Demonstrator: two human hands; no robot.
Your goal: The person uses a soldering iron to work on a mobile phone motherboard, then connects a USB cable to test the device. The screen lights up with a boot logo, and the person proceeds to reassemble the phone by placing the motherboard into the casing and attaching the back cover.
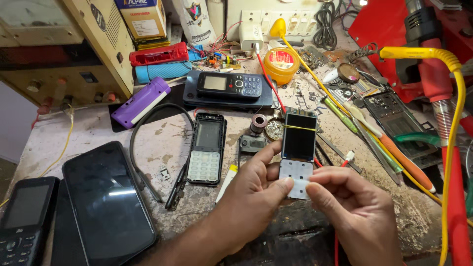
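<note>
My left hand (251,197) and my right hand (352,212) both hold a bare phone board (298,152) over the workbench. Its dark screen faces up, with a thin yellow band across the top. Below the screen is a white keypad sheet. My left thumb and forefinger pinch the board's left edge. My right thumb and forefinger pinch the lower right corner of the keypad sheet. A black phone front cover (207,148) with a grey keypad lies just left of my hands.
A keypad phone (230,85) rests on a dark tablet behind. A large black phone (108,197) and a small keypad phone (24,216) lie at the left. Screwdrivers (389,148), a yellow tin (281,64), a purple case (140,102) and a yellow cable (456,123) crowd the bench.
</note>
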